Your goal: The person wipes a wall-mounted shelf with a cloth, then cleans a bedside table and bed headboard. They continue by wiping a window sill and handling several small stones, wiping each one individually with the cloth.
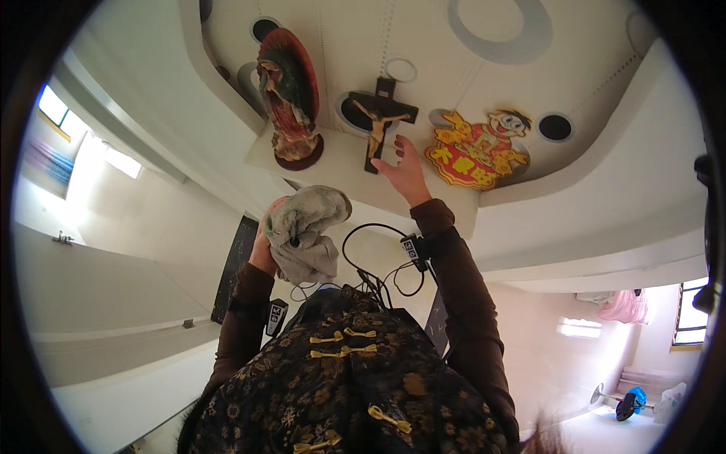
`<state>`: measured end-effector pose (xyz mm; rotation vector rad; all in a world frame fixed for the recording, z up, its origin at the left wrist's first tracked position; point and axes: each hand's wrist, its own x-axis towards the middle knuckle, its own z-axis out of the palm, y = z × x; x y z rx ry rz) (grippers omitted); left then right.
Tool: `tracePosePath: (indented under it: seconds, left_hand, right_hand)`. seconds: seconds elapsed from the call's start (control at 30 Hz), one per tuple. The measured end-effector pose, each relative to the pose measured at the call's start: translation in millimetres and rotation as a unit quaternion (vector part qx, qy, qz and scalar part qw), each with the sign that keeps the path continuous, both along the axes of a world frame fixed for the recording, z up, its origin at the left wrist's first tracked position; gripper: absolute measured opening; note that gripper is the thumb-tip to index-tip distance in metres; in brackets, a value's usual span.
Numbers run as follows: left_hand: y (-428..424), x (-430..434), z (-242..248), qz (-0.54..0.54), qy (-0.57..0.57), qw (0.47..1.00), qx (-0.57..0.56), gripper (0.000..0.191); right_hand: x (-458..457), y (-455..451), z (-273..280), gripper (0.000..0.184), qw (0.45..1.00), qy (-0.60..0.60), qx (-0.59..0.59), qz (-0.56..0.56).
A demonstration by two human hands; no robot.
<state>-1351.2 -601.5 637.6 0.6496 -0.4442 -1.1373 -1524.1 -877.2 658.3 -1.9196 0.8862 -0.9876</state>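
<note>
My left hand (pixel 265 241) grips a crumpled grey cloth (pixel 309 227) with greenish stains. Bare and with fingers spread, my right hand (pixel 407 173) reaches up beside a dark crucifix (pixel 376 122) bearing a pale figure. The thumb tip overlaps the foot of the cross in view; whether it touches, I cannot tell. Left of the crucifix, a painted robed religious statue (pixel 289 105) with a red back stands on a round dark base. To the right of my right hand is a red and yellow cartoon cut-out decoration (pixel 482 150) bearing writing.
The statue, crucifix and cut-out are on a white ledge (pixel 340 162) with curved walls at both sides. Black cables (pixel 368 281) loop before my chest, near a small device (pixel 414 249) at my right forearm. Pink fabric (pixel 624 306) hangs by a window at right.
</note>
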Motion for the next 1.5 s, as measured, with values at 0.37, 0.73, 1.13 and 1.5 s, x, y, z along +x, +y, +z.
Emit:
tracePosePath:
  seconds: [0.37, 0.73, 1.13, 1.5]
  left_hand:
    - [-24, 59, 15, -0.133, -0.059, 0.989, -0.029, 0.068]
    - [-87, -19, 126, -0.001, -0.709, 0.665, -0.235, 0.076]
    - [-88, -112, 130, -0.088, -0.799, 0.546, -0.234, 0.075]
    - [-100, -59, 129, 0.094, -0.792, 0.599, -0.075, 0.051]
  right_hand:
    - [27, 19, 34, 0.039, 0.975, -0.143, 0.165, 0.046]
    - [-101, 133, 79, 0.043, 0.986, 0.126, 0.086, 0.062]
    - [-165, 147, 73, 0.05, 0.994, 0.074, 0.069, 0.03]
    - [-202, 134, 102, 0.055, 0.995, 0.052, 0.084, -0.017]
